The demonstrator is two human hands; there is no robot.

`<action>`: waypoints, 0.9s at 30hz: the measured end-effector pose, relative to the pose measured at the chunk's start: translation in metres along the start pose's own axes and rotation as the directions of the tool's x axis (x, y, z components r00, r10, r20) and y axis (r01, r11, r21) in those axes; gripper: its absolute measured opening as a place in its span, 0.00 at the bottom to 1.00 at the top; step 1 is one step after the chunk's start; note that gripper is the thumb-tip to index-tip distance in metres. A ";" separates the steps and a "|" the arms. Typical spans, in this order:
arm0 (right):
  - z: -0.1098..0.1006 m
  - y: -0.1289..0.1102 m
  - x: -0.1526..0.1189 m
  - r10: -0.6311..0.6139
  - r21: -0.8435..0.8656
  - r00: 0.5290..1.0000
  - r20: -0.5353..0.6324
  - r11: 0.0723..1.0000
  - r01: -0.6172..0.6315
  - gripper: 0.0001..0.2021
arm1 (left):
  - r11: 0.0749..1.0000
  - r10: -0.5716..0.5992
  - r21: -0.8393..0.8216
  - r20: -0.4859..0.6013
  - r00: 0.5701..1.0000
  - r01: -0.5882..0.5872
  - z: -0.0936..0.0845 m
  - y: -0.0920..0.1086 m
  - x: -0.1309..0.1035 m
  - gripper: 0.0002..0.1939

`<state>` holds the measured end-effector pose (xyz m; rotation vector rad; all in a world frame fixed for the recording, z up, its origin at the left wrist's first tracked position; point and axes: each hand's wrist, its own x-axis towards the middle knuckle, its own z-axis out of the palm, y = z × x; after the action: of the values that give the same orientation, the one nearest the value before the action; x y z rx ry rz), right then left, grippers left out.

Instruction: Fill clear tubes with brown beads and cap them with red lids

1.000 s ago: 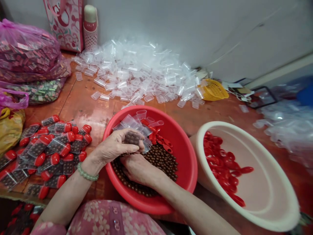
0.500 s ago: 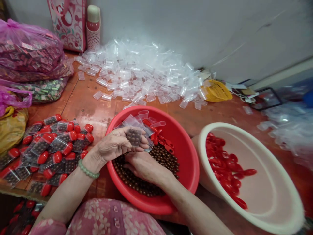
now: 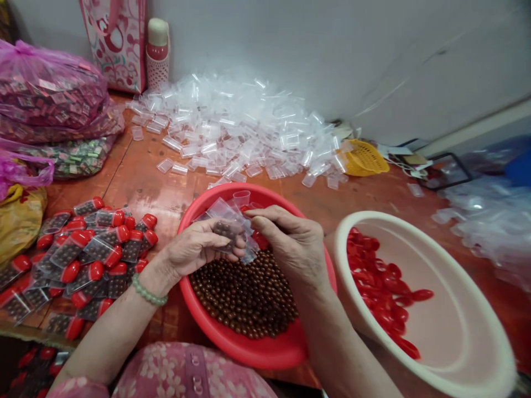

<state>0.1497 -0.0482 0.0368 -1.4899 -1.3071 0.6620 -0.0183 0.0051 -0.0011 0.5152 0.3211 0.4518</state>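
Note:
My left hand [image 3: 194,243] is closed on a small clear plastic case [image 3: 226,231] with brown balls inside, held above the red basin [image 3: 253,356]. Across from it, my right hand [image 3: 296,243] has thumb and forefinger brought together over the basin's far part, close to the case's open side. A bit of red shows near those fingertips, but I cannot tell whether they grip it. Below both hands lies a bed of shiny brown balls [image 3: 244,298]. Empty clear cases [image 3: 224,209] and red caps [image 3: 260,240] sit behind, partly hidden by my hands.
Left of the basin is a pile of filled, red-capped cases [image 3: 97,249]. Empty clear cases [image 3: 249,127] are heaped along the wall beside a yellow basket [image 3: 367,157]. A white tub [image 3: 468,309] with red caps stands at right. Pink bags [image 3: 50,91] sit at far left.
My right hand has risen from the brown balls and moved up and right to the basin's far part. My left hand stays nearly in place, still holding the case.

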 end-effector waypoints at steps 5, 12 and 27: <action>0.008 -0.004 0.007 -0.046 0.012 0.992 0.118 0.999 0.045 0.06 | 1.000 0.007 0.028 0.011 1.000 -0.007 0.000 -0.001 0.000 0.12; 0.008 -0.003 0.007 -0.041 -0.064 0.963 0.268 0.996 0.060 0.08 | 0.993 0.053 0.106 -0.017 0.998 -0.051 0.003 -0.005 -0.001 0.11; 0.011 0.004 0.009 0.106 0.127 0.990 -0.090 0.987 -0.094 0.15 | 0.971 0.068 0.235 -0.125 0.990 -0.037 0.008 -0.006 0.001 0.13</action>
<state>0.1440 -0.0362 0.0310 -1.4756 -1.1042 0.7136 -0.0121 -0.0024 0.0017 0.7250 0.4924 0.5040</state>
